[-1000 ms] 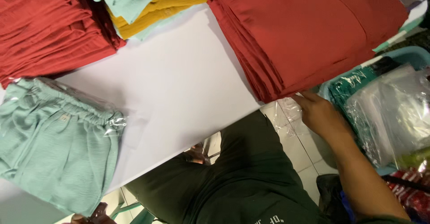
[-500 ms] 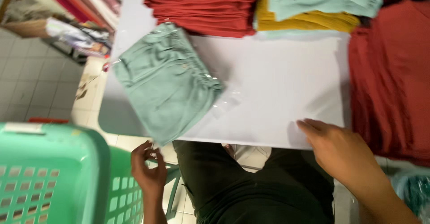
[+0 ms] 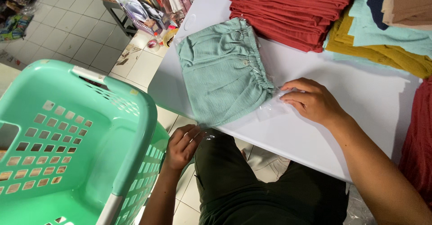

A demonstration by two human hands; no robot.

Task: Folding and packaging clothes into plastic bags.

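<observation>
A folded mint-green garment (image 3: 223,73) in a clear plastic bag lies on the white table (image 3: 360,103). My right hand (image 3: 311,101) rests on the table with its fingertips on the bag's open clear flap (image 3: 272,105) beside the garment's elastic waistband. My left hand (image 3: 183,145) is below the table's near edge, fingers touching the bag's lower corner, which overhangs the edge. My dark-green trousers (image 3: 252,184) show below the table.
A large mint-green plastic laundry basket (image 3: 76,139) stands on the tiled floor at my left. Stacks of folded red (image 3: 292,9), mustard (image 3: 382,54) and pale-blue clothes (image 3: 391,31) line the table's far side. More red cloth (image 3: 418,144) lies at the right edge. Clutter sits on the floor at top left.
The view swung left and closer. My right hand moved from the table's near edge onto the bag's flap. My left hand rose from beside the basket to the bag's lower corner.
</observation>
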